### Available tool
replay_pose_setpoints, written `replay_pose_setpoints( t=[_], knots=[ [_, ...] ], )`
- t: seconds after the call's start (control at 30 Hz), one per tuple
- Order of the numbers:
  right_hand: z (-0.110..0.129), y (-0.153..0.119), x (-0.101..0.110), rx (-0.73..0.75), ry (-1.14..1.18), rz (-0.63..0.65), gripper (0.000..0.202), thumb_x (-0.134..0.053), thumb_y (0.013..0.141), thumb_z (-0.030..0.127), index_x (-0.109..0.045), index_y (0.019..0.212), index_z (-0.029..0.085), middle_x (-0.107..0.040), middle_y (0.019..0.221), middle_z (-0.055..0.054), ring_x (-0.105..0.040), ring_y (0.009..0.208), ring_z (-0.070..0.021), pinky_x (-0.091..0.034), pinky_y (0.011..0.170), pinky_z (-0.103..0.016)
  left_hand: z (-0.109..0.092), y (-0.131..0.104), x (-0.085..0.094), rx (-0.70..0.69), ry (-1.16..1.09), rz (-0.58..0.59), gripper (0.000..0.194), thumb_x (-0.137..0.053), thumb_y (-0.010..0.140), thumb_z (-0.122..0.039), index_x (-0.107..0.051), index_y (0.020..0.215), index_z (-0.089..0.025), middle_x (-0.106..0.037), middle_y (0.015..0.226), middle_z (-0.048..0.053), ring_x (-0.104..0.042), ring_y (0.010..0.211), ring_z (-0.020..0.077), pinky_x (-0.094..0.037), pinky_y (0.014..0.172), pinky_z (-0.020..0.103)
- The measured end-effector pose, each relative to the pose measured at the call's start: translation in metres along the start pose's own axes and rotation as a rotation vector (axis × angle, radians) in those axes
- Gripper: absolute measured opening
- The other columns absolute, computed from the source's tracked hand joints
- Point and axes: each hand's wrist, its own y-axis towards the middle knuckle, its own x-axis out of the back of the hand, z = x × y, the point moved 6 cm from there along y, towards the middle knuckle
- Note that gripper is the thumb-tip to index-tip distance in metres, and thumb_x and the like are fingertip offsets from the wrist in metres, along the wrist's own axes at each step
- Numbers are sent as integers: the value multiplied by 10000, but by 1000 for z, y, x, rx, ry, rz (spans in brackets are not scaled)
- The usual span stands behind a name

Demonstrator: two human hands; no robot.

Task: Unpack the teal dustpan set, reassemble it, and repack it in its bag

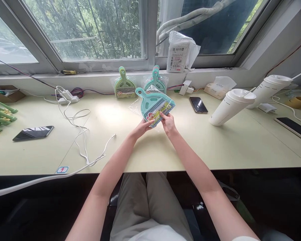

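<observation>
A teal dustpan and brush set (153, 103) in clear plastic wrap, with a yellow label across its bristles, is held tilted above the table. My left hand (141, 128) grips its lower left edge. At its lower right edge, my right hand (168, 123) pinches it, thumb on the label. Behind it, against the window wall, stand a green wrapped dustpan set (125, 85) and more teal wrapped sets (155, 80), partly hidden by the held one.
White cables (84, 134) and a phone (33, 133) lie on the left of the table (198, 150). To the right are another phone (198, 104), a tissue pack (219, 88) and two white cups (229, 107). A white package (177, 57) stands on the sill.
</observation>
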Motion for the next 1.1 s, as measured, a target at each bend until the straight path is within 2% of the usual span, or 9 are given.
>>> replay_pose_setpoints(
  t=[0.07,0.13,0.27,0.33,0.47,0.53,0.73,0.9,1.1],
  knots=[
    [2,-1,-1,9,-5,5,263,-778,656,273,-656,864,170,-716,999,-58,-652,1024,-219,-535,944,-365,2,-1,-8,33,-9,71,515,-701,772,-329,-544,1258,-260,-544,1351,91,-548,1210,273,-446,999,443],
    [4,-1,-1,7,-11,1,253,-770,667,270,-657,871,173,-714,1012,-58,-648,1038,-215,-534,949,-360,1,1,-10,23,-16,75,502,-681,789,-370,-541,1258,-257,-537,1358,98,-538,1219,287,-451,987,450],
    [3,-2,-4,-11,-21,1,248,-780,650,245,-656,851,169,-716,1002,-59,-635,1062,-209,-514,979,-346,-9,7,9,-166,-58,-165,512,-688,768,-397,-543,1232,-235,-599,1279,79,-547,1200,264,-455,989,415],
    [0,-2,-5,-18,-25,10,260,-789,637,247,-654,844,169,-717,991,-59,-631,1069,-215,-514,976,-356,-7,8,14,-172,-62,-208,540,-710,746,-369,-533,1237,-231,-622,1236,72,-573,1160,259,-466,978,425],
    [1,0,-1,8,-10,-4,281,-797,618,264,-650,841,177,-719,984,-47,-632,1062,-217,-522,958,-361,6,9,8,-42,-46,-109,533,-720,742,-341,-530,1229,-238,-593,1280,76,-563,1173,263,-478,967,443],
    [2,0,0,20,-1,0,283,-796,617,261,-651,845,179,-718,992,-44,-637,1051,-212,-521,957,-357,8,8,5,-31,-52,-82,515,-715,749,-347,-532,1217,-234,-571,1311,82,-548,1192,264,-486,960,434],
    [0,1,-1,4,-16,-3,261,-781,637,249,-655,855,178,-712,1019,-53,-626,1074,-209,-509,973,-359,2,9,8,-94,-35,-149,502,-699,742,-360,-523,1195,-234,-597,1260,80,-583,1129,260,-525,893,445],
    [-1,0,-1,2,-2,-4,255,-753,666,226,-667,903,183,-719,998,-39,-640,1042,-194,-505,980,-346,-1,9,16,-122,73,-220,460,-695,711,-351,-545,1119,-201,-639,1171,82,-609,1072,257,-529,856,445],
    [-2,0,0,-12,-22,-18,247,-725,699,228,-667,937,189,-719,1000,-36,-640,1049,-188,-510,976,-338,-2,9,19,-123,122,-226,483,-715,685,-375,-539,1098,-197,-648,1136,82,-622,1025,241,-535,823,405]
  ],
)
